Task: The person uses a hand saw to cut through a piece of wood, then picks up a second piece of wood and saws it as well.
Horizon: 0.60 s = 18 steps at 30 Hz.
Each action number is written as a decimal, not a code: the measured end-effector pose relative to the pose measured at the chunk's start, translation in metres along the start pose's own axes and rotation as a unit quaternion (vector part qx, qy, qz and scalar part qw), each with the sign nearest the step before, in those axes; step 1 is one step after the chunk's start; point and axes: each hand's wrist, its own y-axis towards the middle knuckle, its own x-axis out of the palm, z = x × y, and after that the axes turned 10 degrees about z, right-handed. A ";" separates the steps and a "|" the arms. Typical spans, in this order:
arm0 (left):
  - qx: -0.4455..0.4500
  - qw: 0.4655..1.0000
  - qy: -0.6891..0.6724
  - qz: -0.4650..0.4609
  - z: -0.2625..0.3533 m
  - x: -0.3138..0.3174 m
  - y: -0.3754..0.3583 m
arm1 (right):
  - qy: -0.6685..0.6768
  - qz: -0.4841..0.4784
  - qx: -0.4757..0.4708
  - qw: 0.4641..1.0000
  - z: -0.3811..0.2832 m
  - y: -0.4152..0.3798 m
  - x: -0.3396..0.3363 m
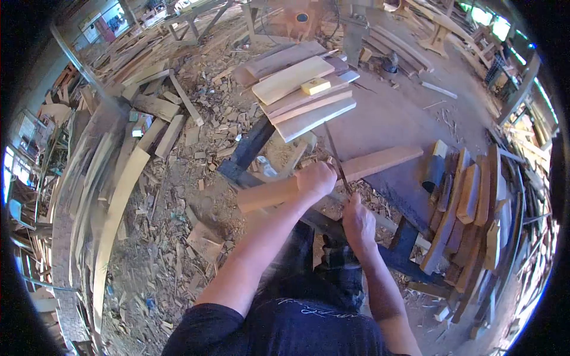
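two bare hands work close together over a long reddish-brown plank [383,163], which lies slantwise in front of the person, its near end low on the left and its far end up on the right. the left hand [316,180] is clamped on the plank around its middle, knuckles up, with most of the fingers hidden from view. the right hand [359,221] is closed tight around the near end of a long thin tool [339,163], just on the person's side of the plank. the tool crosses the plank right beside the left hand and points away from the body; it is seen so narrowly that i cannot tell what kind it is.

beyond the plank, several boards [294,81] lie in a loose pile, with a small yellow block [316,86] on top. a wide brown surface [395,115] spreads to the right of the pile, and a dark beam [250,142] runs to its left. more wood pieces [469,194] stand close together at the right. on the left, a long pale board [122,207] lies near a small box [142,125]. chips and offcuts [157,237] cover the ground around.
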 end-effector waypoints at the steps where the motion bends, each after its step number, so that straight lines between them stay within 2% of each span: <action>1: -0.009 1.000 0.001 -0.029 0.001 -0.003 0.002 | 0.003 -0.014 0.007 1.000 -0.001 -0.005 -0.006; 4: 0.008 1.000 0.005 0.009 0.000 -0.003 -0.001 | -0.025 -0.049 0.020 0.998 0.004 -0.024 -0.018; 6: -0.002 1.000 0.006 -0.009 -0.001 -0.002 -0.001 | -0.046 -0.030 0.009 0.998 0.008 -0.016 0.001; 8: 0.012 1.000 -0.015 -0.011 0.000 -0.003 -0.002 | -0.033 0.034 -0.046 0.998 0.006 0.010 0.018; 11: 0.004 0.999 -0.004 0.037 -0.001 0.003 -0.001 | -0.041 -0.011 -0.002 0.999 -0.008 0.014 0.003; 16: -0.014 1.000 -0.021 0.004 -0.001 0.004 0.002 | -0.011 -0.065 0.048 0.997 0.000 -0.021 -0.017; 18: -0.027 0.999 -0.029 -0.009 0.000 0.002 0.002 | 0.031 -0.021 0.025 0.999 -0.003 -0.006 -0.008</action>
